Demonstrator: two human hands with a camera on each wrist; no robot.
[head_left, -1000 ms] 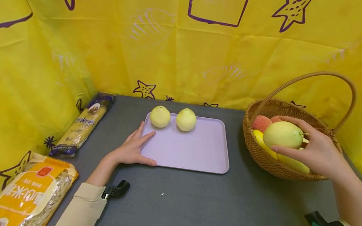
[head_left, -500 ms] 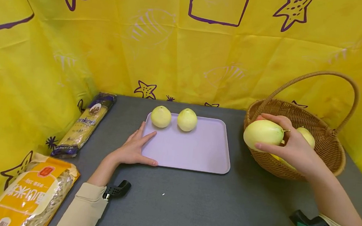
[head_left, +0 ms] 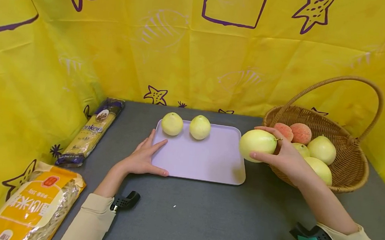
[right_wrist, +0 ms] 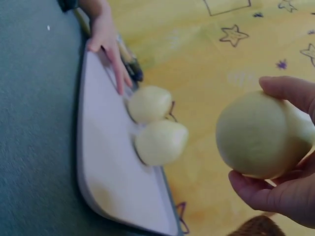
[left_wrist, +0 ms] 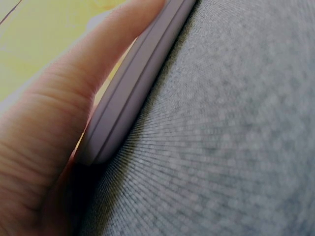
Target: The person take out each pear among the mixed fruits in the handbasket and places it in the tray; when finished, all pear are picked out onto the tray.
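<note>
1. A pale yellow-green, oval, stemmed fruit (head_left: pixel 257 145) is gripped between the thumb and fingers of the right hand (head_left: pixel 287 157), held up by the right rim of the flat lilac rectangular tray (head_left: pixel 206 162); it is not yet set down.
2. Two rounded pale-yellow fruits (head_left: pixel 200 127) are already placed on the tray, along its far edge.
3. The tray's left edge is touched by the left hand (head_left: pixel 143 157), fingers spread.
4. Two red-orange peaches (head_left: pixel 300 133) and some pale-green fruits (head_left: pixel 322 150) are left in the brown wicker basket (head_left: pixel 352 168).

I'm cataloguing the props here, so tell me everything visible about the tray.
The tray is lilac, rectangular, with rounded corners and a low rim, and looks like smooth plastic. It lies flat on the dark grey tabletop. Two pale green fruits sit on it near its far edge; the left hand touches its left end.
</note>
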